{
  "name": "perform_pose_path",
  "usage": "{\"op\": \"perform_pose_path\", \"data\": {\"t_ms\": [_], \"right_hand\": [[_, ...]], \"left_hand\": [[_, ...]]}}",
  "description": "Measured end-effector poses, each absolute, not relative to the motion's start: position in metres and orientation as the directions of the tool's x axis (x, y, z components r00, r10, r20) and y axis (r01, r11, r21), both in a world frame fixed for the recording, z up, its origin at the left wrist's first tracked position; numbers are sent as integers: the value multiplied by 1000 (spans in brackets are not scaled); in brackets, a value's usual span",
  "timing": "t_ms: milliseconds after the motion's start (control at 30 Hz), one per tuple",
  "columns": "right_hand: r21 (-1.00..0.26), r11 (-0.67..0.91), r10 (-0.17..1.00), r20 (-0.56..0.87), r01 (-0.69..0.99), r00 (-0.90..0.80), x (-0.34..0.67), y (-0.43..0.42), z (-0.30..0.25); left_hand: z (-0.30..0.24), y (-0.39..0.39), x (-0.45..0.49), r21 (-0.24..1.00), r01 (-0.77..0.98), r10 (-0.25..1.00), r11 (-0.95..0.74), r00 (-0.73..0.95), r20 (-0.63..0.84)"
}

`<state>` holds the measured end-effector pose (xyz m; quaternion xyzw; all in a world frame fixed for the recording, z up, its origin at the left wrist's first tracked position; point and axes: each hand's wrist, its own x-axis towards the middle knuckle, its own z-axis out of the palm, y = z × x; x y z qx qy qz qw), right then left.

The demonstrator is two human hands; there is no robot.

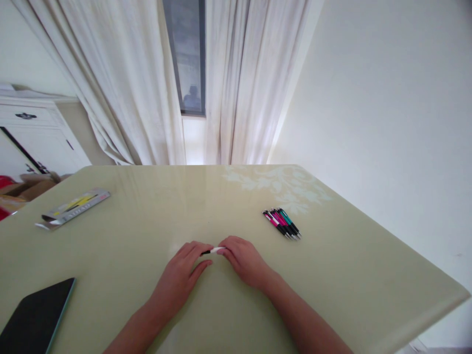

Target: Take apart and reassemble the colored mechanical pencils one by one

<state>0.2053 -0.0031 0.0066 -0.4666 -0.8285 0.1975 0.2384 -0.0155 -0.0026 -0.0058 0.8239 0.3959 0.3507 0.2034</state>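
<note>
Two bare hands are at work on one white-and-black pen [216, 250], located to the left of, and nearer the person than, the row of pens [282, 223], which serves as reference point. The right hand [245, 260] pinches the white end between thumb and fingers. The left hand [177, 275] is partly open: its fingertips are at the black end, the thumb standing apart below; whether the fingers press on the pen cannot be determined.

The reference row comprises pink, magenta and teal pens with black grips, laid side by side, metal tips towards the near right. It rests on a glossy pale table [140, 206]; a white floral pattern [276, 179] extends beyond the row.

Well to the left of the row lies a grey carton [79, 206] with yellow pens printed on it, its near end open. Further left and nearer the person than the row is a dark flat panel [35, 317] with a teal edge, cut off by the frame. Beyond the row hang pale curtains [121, 73].
</note>
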Motion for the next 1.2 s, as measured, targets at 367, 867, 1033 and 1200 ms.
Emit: {"op": "perform_pose_path", "data": {"t_ms": [367,867,1033,1200], "right_hand": [[-582,550,826,277,598,-490,216,-3,15],[-520,536,838,229,665,-495,214,0,7],[-518,534,837,212,668,-505,213,0,8],[-528,525,843,216,667,-493,214,-1,9]], "left_hand": [[-2,-4,-16,723,574,899,-383,411,150],[-11,4,-23,345,670,750,-657,537,386],[-13,4,-23,292,687,738,-666,548,394],[-16,4,-22,315,685,746,-658,532,402]]}}
